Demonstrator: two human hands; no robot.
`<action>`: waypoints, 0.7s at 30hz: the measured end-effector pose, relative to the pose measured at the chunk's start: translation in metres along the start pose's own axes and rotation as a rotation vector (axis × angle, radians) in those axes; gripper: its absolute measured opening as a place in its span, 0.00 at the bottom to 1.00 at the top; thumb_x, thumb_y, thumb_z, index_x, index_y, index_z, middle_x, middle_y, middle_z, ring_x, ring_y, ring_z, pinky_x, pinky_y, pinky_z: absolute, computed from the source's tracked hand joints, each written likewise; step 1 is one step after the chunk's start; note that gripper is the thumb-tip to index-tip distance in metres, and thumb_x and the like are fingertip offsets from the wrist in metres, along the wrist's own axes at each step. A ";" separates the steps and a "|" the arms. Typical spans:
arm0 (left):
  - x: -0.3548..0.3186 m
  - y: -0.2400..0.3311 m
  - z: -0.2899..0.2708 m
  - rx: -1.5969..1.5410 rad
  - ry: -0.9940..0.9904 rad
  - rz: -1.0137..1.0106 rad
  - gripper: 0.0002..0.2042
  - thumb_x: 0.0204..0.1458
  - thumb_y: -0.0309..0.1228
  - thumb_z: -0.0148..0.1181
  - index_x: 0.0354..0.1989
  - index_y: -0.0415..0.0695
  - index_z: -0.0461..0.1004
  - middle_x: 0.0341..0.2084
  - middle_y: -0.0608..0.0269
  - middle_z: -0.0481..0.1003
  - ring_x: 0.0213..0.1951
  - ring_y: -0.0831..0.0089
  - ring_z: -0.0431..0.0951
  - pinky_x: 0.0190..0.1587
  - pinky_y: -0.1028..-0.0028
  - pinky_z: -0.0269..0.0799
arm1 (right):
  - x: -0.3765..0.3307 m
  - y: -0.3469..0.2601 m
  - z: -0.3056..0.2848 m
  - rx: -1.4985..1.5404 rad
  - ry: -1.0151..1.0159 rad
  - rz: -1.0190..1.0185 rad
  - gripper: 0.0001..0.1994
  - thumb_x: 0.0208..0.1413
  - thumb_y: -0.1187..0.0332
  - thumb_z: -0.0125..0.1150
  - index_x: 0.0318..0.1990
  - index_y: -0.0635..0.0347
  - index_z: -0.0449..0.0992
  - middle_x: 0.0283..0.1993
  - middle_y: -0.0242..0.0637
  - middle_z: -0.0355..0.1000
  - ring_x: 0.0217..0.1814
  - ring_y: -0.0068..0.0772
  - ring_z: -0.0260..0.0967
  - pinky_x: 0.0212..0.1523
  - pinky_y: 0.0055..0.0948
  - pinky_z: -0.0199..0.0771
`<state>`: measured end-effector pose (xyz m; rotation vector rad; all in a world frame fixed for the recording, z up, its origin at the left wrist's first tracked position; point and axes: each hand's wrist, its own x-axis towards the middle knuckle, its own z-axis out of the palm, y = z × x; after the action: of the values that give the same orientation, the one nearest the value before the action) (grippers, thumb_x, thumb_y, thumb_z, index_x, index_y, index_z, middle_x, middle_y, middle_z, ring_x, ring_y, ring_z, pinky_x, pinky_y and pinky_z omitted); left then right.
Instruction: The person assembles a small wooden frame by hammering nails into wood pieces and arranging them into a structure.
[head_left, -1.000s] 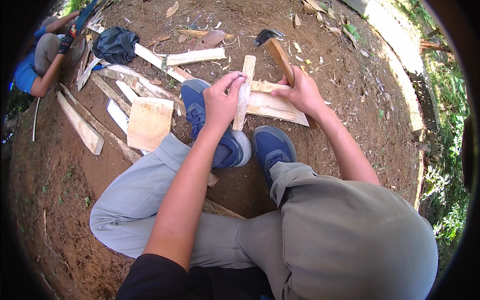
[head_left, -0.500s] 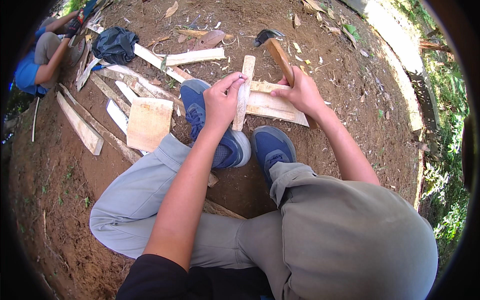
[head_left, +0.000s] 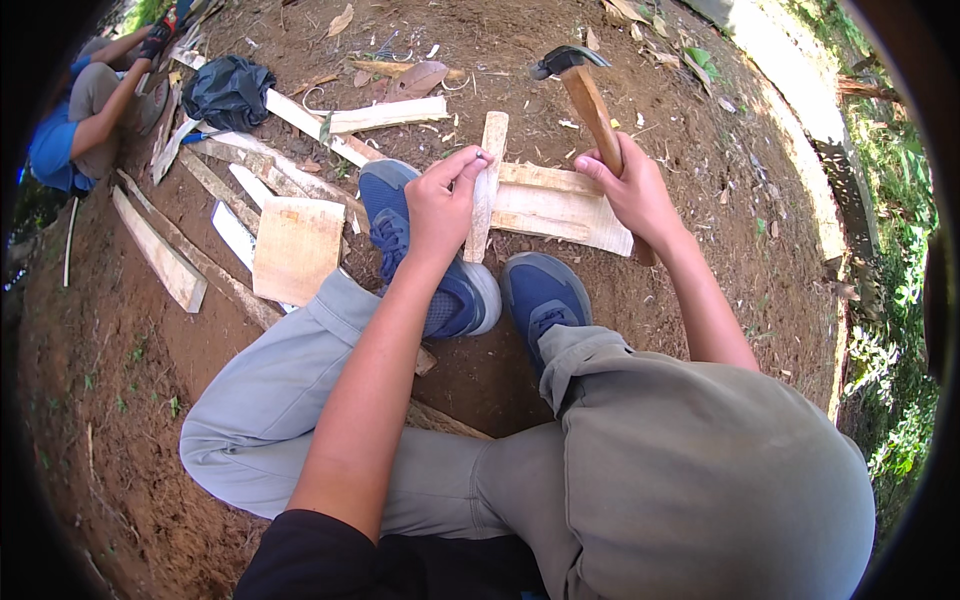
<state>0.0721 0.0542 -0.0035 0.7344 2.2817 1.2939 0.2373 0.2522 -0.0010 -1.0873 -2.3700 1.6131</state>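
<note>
My left hand (head_left: 443, 200) pinches a nail (head_left: 482, 155) whose dark head shows above the fingertips, over a narrow upright wooden strip (head_left: 487, 190). That strip lies across the left end of a pale board piece (head_left: 560, 212) with a raised slat (head_left: 550, 179) along its far side. In my right hand (head_left: 637, 195) is a hammer (head_left: 595, 110) with a wooden handle and dark metal head. The hammer's head points away from me, raised off to the right of the nail. My blue shoes (head_left: 545, 295) stand close by the strip's near end.
A square board (head_left: 298, 250) and several loose planks (head_left: 160, 250) lie on the dirt to the left. A black plastic bag (head_left: 230, 92) sits beyond them. At the far left crouches another person (head_left: 85, 135) in a blue shirt and gloves.
My right hand has moved right with the hammer, off the slat, and the hammer's head has swung right. The left hand stays at the nail.
</note>
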 end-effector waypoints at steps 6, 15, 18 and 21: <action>0.000 0.000 0.002 -0.003 0.005 0.013 0.09 0.64 0.27 0.62 0.46 0.37 0.84 0.39 0.60 0.86 0.43 0.79 0.83 0.48 0.75 0.77 | -0.007 0.000 -0.017 -0.040 -0.019 0.020 0.22 0.65 0.53 0.64 0.53 0.63 0.72 0.35 0.45 0.78 0.37 0.40 0.77 0.42 0.41 0.75; 0.003 -0.008 0.002 -0.033 0.060 0.087 0.07 0.57 0.25 0.66 0.43 0.38 0.85 0.38 0.53 0.85 0.38 0.67 0.87 0.41 0.71 0.79 | -0.052 -0.062 -0.054 -0.216 -0.301 -0.093 0.18 0.69 0.52 0.58 0.49 0.60 0.70 0.28 0.50 0.74 0.30 0.55 0.76 0.31 0.48 0.72; 0.003 0.001 0.001 -0.008 0.044 0.098 0.08 0.56 0.23 0.67 0.43 0.38 0.85 0.38 0.52 0.85 0.38 0.65 0.86 0.42 0.71 0.80 | -0.056 -0.065 -0.046 -0.350 -0.311 -0.143 0.18 0.70 0.52 0.55 0.49 0.59 0.69 0.28 0.54 0.76 0.34 0.63 0.78 0.32 0.55 0.74; 0.001 -0.004 -0.006 0.056 0.034 0.098 0.08 0.56 0.22 0.66 0.43 0.38 0.85 0.38 0.53 0.85 0.38 0.64 0.86 0.42 0.71 0.79 | -0.062 -0.084 -0.044 -0.320 -0.252 -0.221 0.16 0.71 0.54 0.54 0.49 0.59 0.68 0.28 0.56 0.76 0.34 0.64 0.78 0.32 0.55 0.75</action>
<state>0.0674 0.0496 -0.0040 0.8597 2.3435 1.2993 0.2604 0.2342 0.1085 -0.6554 -2.8675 1.4017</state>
